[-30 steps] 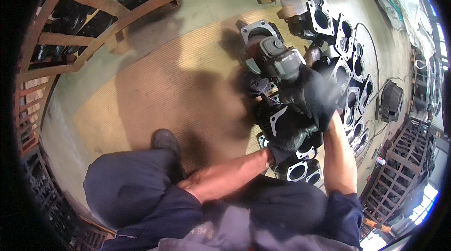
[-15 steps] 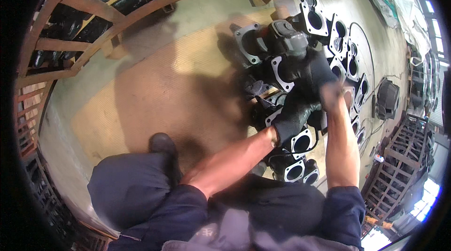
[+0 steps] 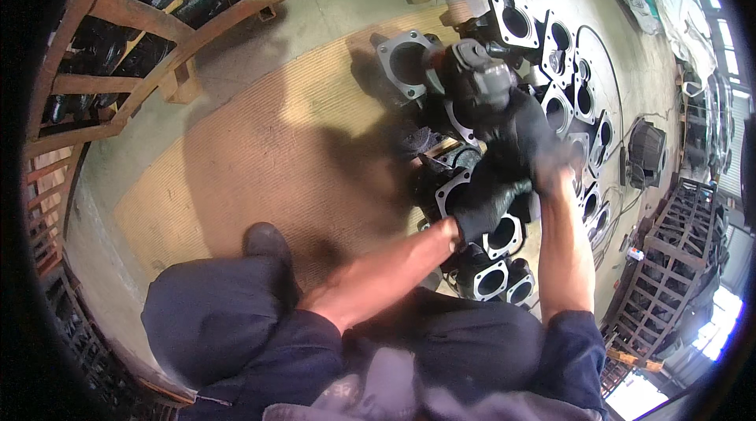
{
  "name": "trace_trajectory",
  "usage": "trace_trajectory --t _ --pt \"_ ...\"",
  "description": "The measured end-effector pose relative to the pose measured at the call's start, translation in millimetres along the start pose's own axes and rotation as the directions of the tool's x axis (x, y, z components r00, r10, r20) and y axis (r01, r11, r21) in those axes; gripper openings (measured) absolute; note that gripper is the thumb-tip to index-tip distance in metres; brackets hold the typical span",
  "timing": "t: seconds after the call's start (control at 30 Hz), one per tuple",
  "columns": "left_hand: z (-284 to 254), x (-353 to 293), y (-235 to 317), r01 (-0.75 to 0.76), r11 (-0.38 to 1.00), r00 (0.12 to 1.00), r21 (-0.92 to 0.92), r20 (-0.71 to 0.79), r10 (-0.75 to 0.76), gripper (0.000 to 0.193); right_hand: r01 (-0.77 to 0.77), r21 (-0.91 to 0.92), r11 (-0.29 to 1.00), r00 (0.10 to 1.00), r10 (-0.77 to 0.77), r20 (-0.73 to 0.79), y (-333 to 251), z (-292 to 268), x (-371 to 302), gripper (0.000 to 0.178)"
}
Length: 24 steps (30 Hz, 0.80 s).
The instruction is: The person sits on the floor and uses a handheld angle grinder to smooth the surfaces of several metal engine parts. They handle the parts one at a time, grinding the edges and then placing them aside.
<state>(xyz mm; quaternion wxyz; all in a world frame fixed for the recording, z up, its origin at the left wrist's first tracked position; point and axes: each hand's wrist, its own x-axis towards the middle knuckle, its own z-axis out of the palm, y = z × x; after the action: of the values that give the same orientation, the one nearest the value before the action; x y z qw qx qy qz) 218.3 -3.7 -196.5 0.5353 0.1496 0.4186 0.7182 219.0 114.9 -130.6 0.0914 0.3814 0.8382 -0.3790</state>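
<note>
My right hand (image 3: 529, 129), in a black glove, is closed around a dark grey power tool (image 3: 482, 78), partly blurred. The tool's blocky, rounded head points away from me, over the metal castings. Nearer to me, my left hand (image 3: 492, 200), also gloved in black, has its fingers wrapped around the rear part of the same tool, which the gloves mostly hide. Beside the tool's head stands a black casting with a bright square flange (image 3: 388, 55) and a large round bore. Another flanged casting (image 3: 458, 123) lies partly hidden under the tool.
Several black castings with machined faces (image 3: 557, 47) stand on the floor to the right. A tan ribbed mat (image 3: 260, 137) lies to the left. Rusty metal racks (image 3: 150, 11) holding black parts line the far left; another crate (image 3: 661, 279) is at right, near a dark box (image 3: 647, 155).
The whole view has shifted slightly, so the scene sits a little further left and up. Both hands still grip the tool, whose head has moved slightly nearer to me relative to the castings.
</note>
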Motion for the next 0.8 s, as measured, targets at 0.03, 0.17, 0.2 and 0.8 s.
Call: trace_trajectory --t 0.03,0.17,0.2,0.8 --pt "-5 13 -1 0.122 0.991 0.991 -0.056 0.062 -0.118 0.034 -0.005 -0.009 1.0 1.0 0.005 -0.01 -1 -2 0 0.054" --pt "-6 13 -13 0.044 0.999 0.998 -0.031 0.049 -0.042 0.036 -0.035 0.002 0.999 0.999 0.035 -0.023 -3 -2 3 0.054" --pt "-3 5 -9 0.006 1.0 1.0 0.012 0.028 -0.006 0.034 -0.042 0.004 0.999 0.999 0.042 -0.017 -4 0 2 0.054" --pt "-16 -72 -74 0.201 0.963 0.934 0.178 0.262 -0.243 0.032 -0.054 -0.07 0.996 0.993 0.061 0.104 -14 43 -31 0.062"
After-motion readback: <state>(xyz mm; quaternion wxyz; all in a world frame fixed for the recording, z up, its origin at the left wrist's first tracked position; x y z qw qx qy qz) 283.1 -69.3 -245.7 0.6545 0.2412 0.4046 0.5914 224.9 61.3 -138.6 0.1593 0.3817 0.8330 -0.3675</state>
